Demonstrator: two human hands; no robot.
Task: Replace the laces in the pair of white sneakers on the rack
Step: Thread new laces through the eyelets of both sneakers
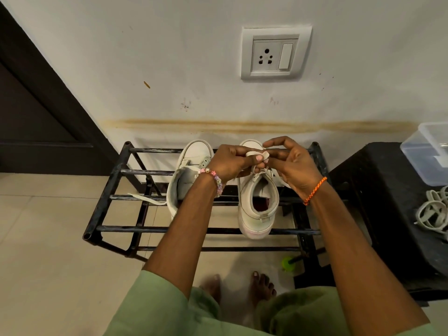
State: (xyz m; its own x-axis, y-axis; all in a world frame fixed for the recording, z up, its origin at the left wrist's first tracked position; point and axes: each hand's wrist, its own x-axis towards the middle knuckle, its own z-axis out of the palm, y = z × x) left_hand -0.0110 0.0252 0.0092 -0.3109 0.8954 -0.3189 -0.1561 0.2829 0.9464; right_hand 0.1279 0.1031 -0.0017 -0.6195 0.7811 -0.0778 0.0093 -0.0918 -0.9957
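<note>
Two white high-top sneakers stand on a black metal rack (114, 173), toes toward the wall. Over the right sneaker (257, 214), both hands work a white lace (257, 155) looped above its tongue. My left hand (230, 161) pinches one loop of it. My right hand (288, 163) pinches the other side, fingers partly spread. The left sneaker (191, 161) has a loose white lace (145, 198) trailing off to the left over the rack bars; its eyelets look mostly bare.
A black stool (378, 195) at the right carries a bundle of white laces (434, 212) and a clear plastic box (429, 151). A wall socket (275, 54) is above. A dark door (36, 105) stands left. Bare feet and a green object (288, 263) are on the tiled floor.
</note>
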